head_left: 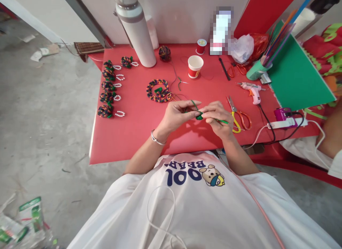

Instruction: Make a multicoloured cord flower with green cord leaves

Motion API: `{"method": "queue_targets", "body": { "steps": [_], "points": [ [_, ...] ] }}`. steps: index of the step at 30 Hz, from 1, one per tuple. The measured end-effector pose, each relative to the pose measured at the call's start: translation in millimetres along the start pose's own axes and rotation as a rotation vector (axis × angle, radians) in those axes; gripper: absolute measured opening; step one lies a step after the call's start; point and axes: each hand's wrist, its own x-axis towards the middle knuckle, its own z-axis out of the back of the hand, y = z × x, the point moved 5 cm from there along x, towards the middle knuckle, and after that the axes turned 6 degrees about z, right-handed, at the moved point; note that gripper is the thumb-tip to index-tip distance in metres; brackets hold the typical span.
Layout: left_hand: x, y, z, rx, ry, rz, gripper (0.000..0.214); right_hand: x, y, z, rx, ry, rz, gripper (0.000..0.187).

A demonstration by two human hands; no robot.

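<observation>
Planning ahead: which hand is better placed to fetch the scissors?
Probably the right hand: it's nearer the scissors, though it holds a green-handled tool. The left hand, farther away, holds green yarn.

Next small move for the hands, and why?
Probably work the green strand through the small green piece with the green-handled tool, likely a crochet hook. The left hand pinches the piece, the strand lies by its index finger, and the right hand holds the tool close against the piece. The tool's tip is too small to make out.
</observation>
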Motion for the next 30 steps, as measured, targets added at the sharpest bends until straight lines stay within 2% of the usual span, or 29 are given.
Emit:
{"method": "queue_targets", "body": {
  "steps": [4,8,10,14,20,25,30],
  "points": [
    [1,4,-1.5,-0.023,-0.066,-0.035,0.046,-4,9,-2,-0.26,-0.001,0.099,0.017],
    [-1,12,-11.5,-0.131,-0.188,-0.066,0.047,-13,18,-12,-0.6,-0.083,0.183,0.017],
    [-1,16,-19.8,-0.18,-0.169,-0.021,0.053,-17,16,-15,-0.639,-0.145,0.172,0.016],
    [-2,17,-26.0,-0.27,-0.075,0.123,0.057,-14,7,-13,-0.43,-0.21,0.179,0.021],
    [-3,2,-11.3,-0.223,-0.024,0.132,0.059,0,-7,-3,-0.1,-0.082,0.102,0.023],
    [0,3,-4.9,-0.159,0.019,0.138,0.058,5,-8,6,-0.026,0.007,0.072,0.022],
    [2,1,0.1,-0.12,0.024,0.129,0.058,6,-7,13,-0.058,0.032,0.055,0.019]
  ]
}}
